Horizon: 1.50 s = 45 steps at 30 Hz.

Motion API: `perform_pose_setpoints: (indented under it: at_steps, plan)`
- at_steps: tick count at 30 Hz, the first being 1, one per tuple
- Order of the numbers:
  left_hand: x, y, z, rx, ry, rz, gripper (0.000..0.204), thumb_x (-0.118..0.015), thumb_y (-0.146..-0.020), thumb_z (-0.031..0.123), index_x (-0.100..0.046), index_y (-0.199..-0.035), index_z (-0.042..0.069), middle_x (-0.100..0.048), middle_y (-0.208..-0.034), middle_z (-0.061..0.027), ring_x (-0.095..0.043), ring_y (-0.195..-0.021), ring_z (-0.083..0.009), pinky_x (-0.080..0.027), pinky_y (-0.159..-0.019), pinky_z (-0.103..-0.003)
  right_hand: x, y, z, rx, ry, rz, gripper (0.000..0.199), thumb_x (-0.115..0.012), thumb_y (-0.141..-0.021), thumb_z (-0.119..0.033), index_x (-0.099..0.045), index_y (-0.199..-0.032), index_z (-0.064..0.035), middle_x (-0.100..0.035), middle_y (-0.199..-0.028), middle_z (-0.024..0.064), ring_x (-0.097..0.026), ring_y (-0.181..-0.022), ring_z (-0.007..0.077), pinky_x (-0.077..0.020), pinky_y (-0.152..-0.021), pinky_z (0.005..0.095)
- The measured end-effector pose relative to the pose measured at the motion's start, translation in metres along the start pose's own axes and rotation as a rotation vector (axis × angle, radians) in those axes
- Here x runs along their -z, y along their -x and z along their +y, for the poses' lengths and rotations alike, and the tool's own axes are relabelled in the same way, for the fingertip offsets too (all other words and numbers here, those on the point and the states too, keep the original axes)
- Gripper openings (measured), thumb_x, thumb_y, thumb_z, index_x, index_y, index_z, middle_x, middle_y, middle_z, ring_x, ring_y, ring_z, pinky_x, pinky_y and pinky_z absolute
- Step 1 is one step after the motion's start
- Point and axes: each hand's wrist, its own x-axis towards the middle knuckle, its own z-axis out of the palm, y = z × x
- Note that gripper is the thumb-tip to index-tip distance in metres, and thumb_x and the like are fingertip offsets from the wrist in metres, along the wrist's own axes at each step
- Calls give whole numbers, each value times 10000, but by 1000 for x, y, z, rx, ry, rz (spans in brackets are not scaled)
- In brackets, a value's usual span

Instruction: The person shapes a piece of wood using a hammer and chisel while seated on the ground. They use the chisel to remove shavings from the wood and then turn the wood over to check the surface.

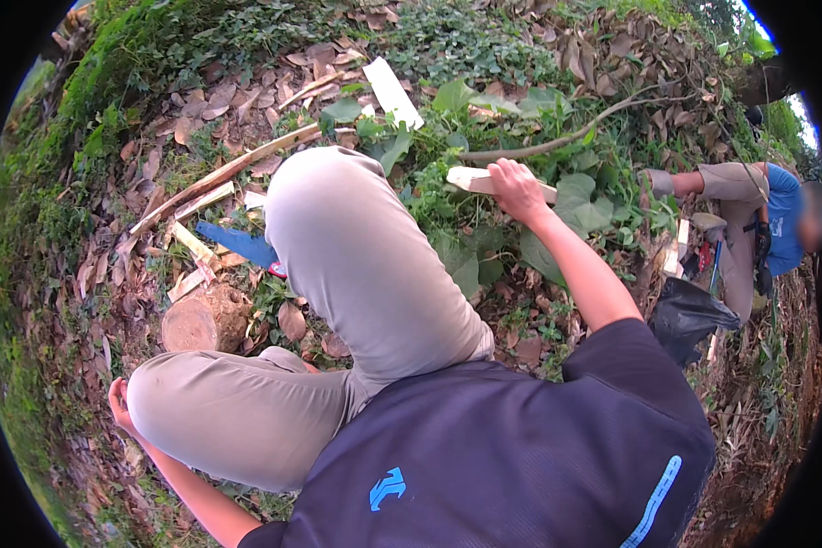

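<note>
My right hand is stretched out to the right of my raised knee. Its fingers are wrapped round a pale, stripped wooden stake, whose left end tapers. My left hand is beside my other knee at the far left. Part of it is hidden behind the trouser leg; the fingers that show look loosely spread, with nothing seen in them. Between the knees and the wood scraps lies a blue, blade-shaped tool with a red end, partly covered by my knee. A short cut log is close to my lower knee.
Split wood strips lie on leaf litter at the left. A white-yellow board is beyond my knee. A curved branch crosses the plants. At the right are a black plastic bag and another person in a blue shirt.
</note>
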Motion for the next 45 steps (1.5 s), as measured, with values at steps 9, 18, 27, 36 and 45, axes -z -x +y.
perform_pose_setpoints:
  at_steps: [9, 18, 27, 36, 45]
  plan:
    - [-2, -40, -33, -236, -150, 148, 173, -583, -1024, 139, -651, -1153, 45, -669, -1031, -11, -512, -616, -51, -450, -584, -211, 141, -104, -44, 457, 146, 774, 307, -700, -778, -52, -497, -992, -136, -643, -1055, 75, -673, -1024, 276, -596, -875, 452]
    - [-32, -53, 60, -248, -36, 224, 135, -598, -1000, 114, -672, -1100, 62, -671, -1085, -31, -575, -705, -85, -501, -606, -249, 237, -309, -173, 1056, -74, 1090, 204, -682, -788, -41, -518, -875, -125, -706, -1083, 64, -699, -1000, 264, -603, -853, 438]
    - [-60, -85, 117, -253, 172, 68, 187, -613, -995, 153, -680, -1138, 53, -705, -1071, -44, -634, -737, -80, -520, -602, -243, 169, -373, -365, 1744, -302, 994, 307, -671, -850, -108, -468, -1066, -187, -646, -1208, 67, -663, -1075, 272, -575, -912, 449]
    - [-104, -108, 161, -367, -92, -332, 436, -758, -888, 401, -697, -1198, 101, -659, -973, -6, -487, -633, -10, -398, -545, -198, 117, -362, -386, 1862, -477, 828, 348, -717, -796, -103, -489, -1033, -214, -637, -1164, 57, -639, -1075, 253, -546, -935, 437]
    - [-143, -121, 161, -305, -100, -379, 192, -762, -881, 194, -747, -1038, 84, -738, -831, -20, -535, -585, -39, -435, -542, -243, 111, -371, -372, 1848, -520, 830, 345, -703, -786, -75, -493, -1035, -190, -625, -1101, 65, -647, -1027, 250, -556, -889, 420]
